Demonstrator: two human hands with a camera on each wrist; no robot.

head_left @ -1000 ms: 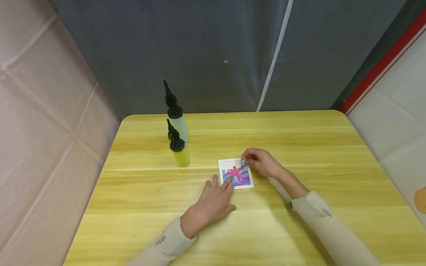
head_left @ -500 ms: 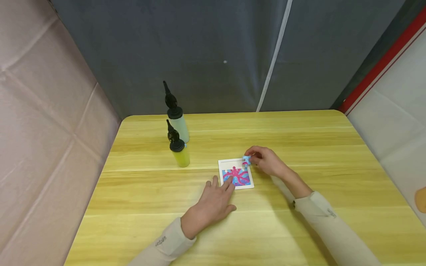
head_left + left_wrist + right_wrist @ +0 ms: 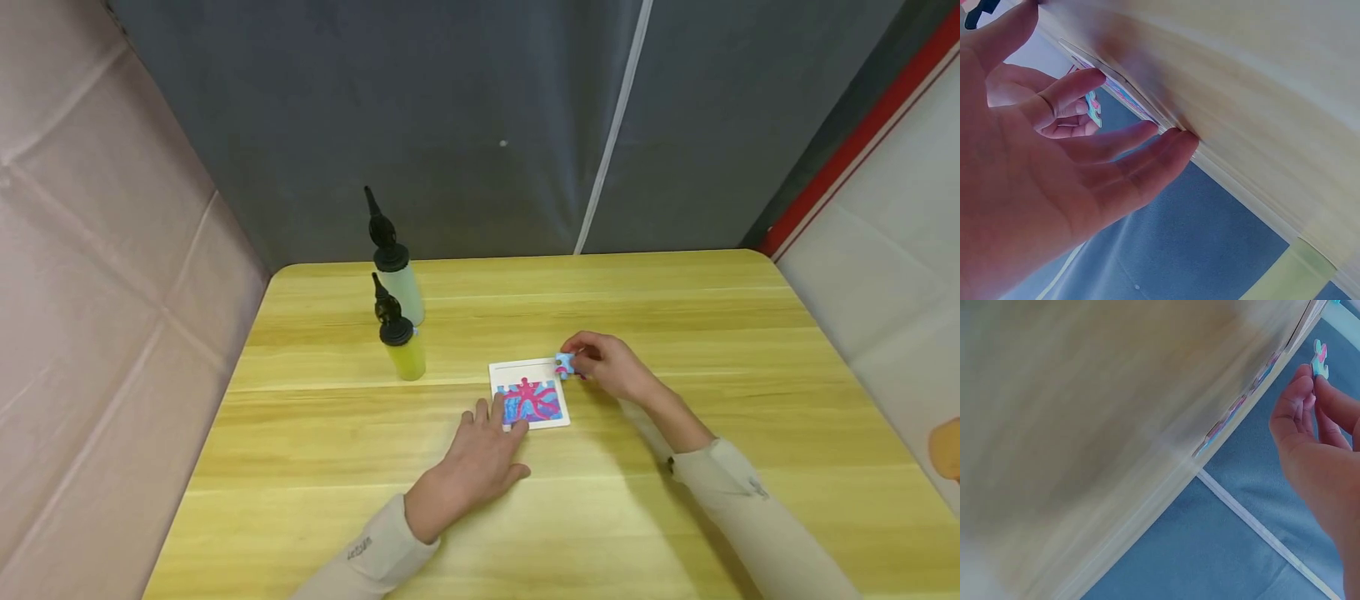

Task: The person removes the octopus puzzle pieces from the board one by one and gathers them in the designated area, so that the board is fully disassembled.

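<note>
My right hand (image 3: pixel 611 368) pinches a blue and pink jigsaw piece (image 3: pixel 564 365) between thumb and fingertips, at the right edge of a white puzzle board (image 3: pixel 525 368). In the right wrist view the piece (image 3: pixel 1319 361) is raised above the table. The board's lower part shows a pink octopus picture (image 3: pixel 531 400) on blue; its upper strip is bare white. My left hand (image 3: pixel 480 467) lies spread at the board's near left, fingertips on its lower left edge. In the left wrist view those fingers (image 3: pixel 1141 169) are fairly straight and hold nothing.
Several loose puzzle pieces (image 3: pixel 1235 412) lie on the table in the right wrist view, hidden behind my right hand in the head view. Two pump bottles with black tops, one yellow (image 3: pixel 407 360) and one pale green (image 3: pixel 403 292), stand at the left back of the wooden table (image 3: pixel 337 467).
My right hand has drawn the puzzle piece from over the board's upper right to just past its right edge, turning it. My left index finger has slid back from the picture toward the near edge.
</note>
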